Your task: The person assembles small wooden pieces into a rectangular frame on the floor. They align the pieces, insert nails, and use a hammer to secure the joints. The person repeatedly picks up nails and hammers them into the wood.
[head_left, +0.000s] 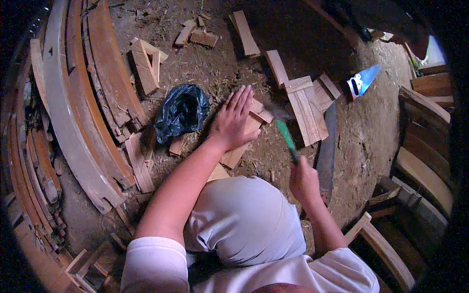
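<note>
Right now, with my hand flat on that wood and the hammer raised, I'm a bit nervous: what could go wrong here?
1. Your left hand presses the wood piece close to where the hammer in your right hand is blurred in swing; a miss could hit fingers.
2. The piece lies on loose dirt and chips, so it might shift when struck.
3. The saw lies bare nearby.

Your left hand [233,119] lies flat, fingers spread, on a wooden piece [243,141] on the dirt floor [371,132]. Your right hand [303,181] grips a green-handled tool [287,139]; its head is blurred. A black plastic bag [182,111] sits just left of the pressed wood, and a blue handsaw [362,80] lies well apart to the right.
</note>
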`<action>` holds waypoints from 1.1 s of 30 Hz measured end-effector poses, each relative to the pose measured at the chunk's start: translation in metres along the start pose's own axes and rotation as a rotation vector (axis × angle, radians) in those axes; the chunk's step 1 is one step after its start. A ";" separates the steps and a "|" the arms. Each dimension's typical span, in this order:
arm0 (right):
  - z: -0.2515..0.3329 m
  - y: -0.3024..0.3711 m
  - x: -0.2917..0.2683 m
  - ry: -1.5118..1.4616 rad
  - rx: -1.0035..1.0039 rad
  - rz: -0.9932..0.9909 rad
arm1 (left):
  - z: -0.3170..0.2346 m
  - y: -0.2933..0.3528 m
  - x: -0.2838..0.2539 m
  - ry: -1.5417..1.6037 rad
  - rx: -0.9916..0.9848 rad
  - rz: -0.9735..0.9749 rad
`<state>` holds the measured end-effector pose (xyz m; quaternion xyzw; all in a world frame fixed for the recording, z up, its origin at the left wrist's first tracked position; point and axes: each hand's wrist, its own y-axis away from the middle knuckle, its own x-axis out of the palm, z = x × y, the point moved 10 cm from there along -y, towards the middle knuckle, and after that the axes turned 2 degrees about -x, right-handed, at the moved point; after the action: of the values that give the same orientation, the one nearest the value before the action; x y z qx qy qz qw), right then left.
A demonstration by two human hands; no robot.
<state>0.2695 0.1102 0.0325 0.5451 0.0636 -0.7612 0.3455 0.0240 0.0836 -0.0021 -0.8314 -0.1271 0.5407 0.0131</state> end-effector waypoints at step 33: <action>0.008 0.003 -0.025 -0.057 -0.027 -0.192 | 0.009 0.007 0.006 0.062 -0.023 -0.029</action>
<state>0.2692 0.1161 0.0578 0.5098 0.1160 -0.8052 0.2799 0.0194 0.0767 -0.0120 -0.8461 -0.1449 0.5128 0.0152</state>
